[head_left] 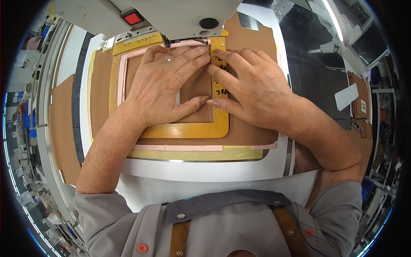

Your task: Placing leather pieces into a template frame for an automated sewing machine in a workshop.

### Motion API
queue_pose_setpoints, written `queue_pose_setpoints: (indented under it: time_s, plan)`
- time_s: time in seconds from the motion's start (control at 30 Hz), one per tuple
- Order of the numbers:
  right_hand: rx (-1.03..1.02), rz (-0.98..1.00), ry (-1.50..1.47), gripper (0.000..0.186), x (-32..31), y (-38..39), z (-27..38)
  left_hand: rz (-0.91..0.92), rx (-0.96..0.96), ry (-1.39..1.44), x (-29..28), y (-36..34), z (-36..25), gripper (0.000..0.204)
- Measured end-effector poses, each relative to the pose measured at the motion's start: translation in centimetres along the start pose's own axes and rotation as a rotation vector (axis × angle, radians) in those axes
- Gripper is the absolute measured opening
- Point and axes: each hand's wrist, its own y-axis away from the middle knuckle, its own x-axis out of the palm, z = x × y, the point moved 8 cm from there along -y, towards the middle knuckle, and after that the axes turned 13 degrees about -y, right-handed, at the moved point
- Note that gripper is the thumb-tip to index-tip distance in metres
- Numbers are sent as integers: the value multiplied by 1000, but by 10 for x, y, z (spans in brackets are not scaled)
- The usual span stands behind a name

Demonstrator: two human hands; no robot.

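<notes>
My left hand (165, 85), with a ring on one finger, lies flat inside a yellow rectangular frame (184, 131). Its fingers stretch toward the frame's upper right corner over a flat brown piece (195, 88). My right hand (259, 88) spreads across the frame's right side, which bears handwritten marks. Both thumbs nearly meet at that side's inner edge. Under the frame is a larger brown panel (252, 135); I cannot tell its material. Just beyond my fingertips hangs the head of what looks like a sewing machine (180, 17), partly hiding the frame's far edge.
A red switch (133, 17) sits on the machine. Pink strips (192, 147) and a yellow border (205, 154) edge the panel, on a white surface (205, 169). Another brown sheet (64, 128) lies far left. A dark glossy surface (314, 81) and a lamp (334, 19) are at right.
</notes>
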Motion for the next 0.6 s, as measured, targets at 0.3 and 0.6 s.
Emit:
queue_pose_setpoints:
  time_s: [0.3,0.6]
  plan:
    - [-36,177,-48,51,2,12,40,77,-42,37,12,8,7,75]
    - [-111,31,-77,34,0,4,55,57,-33,98,10,18,18,88]
